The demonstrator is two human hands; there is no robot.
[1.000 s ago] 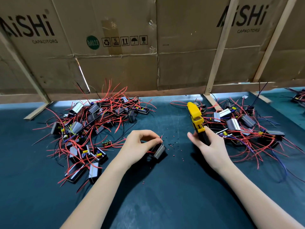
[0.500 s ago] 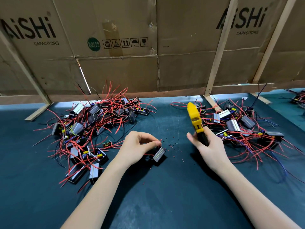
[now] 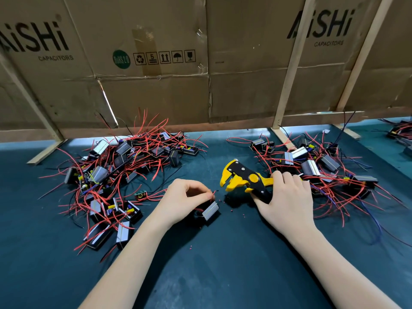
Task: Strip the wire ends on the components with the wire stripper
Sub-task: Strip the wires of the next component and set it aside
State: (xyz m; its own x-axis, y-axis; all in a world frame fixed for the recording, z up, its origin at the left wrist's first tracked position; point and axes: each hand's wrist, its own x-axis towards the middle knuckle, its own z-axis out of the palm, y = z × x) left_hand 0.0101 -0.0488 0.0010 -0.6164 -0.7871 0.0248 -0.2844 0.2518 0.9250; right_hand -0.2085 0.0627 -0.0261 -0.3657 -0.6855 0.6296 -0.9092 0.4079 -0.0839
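My left hand (image 3: pixel 186 198) pinches the red wire end (image 3: pixel 213 194) of a small black-and-grey component (image 3: pixel 209 211) that lies on the dark green mat just below my fingers. My right hand (image 3: pixel 286 198) grips the handles of the yellow and black wire stripper (image 3: pixel 242 178). The stripper lies tilted to the left, its open jaws pointing at the wire end, a short gap away. Tiny red insulation bits (image 3: pixel 231 211) dot the mat between my hands.
A pile of components with red wires (image 3: pixel 116 175) lies at the left, another pile (image 3: pixel 323 170) at the right behind my right hand. A cardboard wall (image 3: pixel 200 63) on wooden struts closes off the back. More parts (image 3: pixel 401 132) sit at the far right edge.
My right hand has swung the stripper from upright down to the left, so its jaws now face the wire end. My left hand still pinches the same component's wire.
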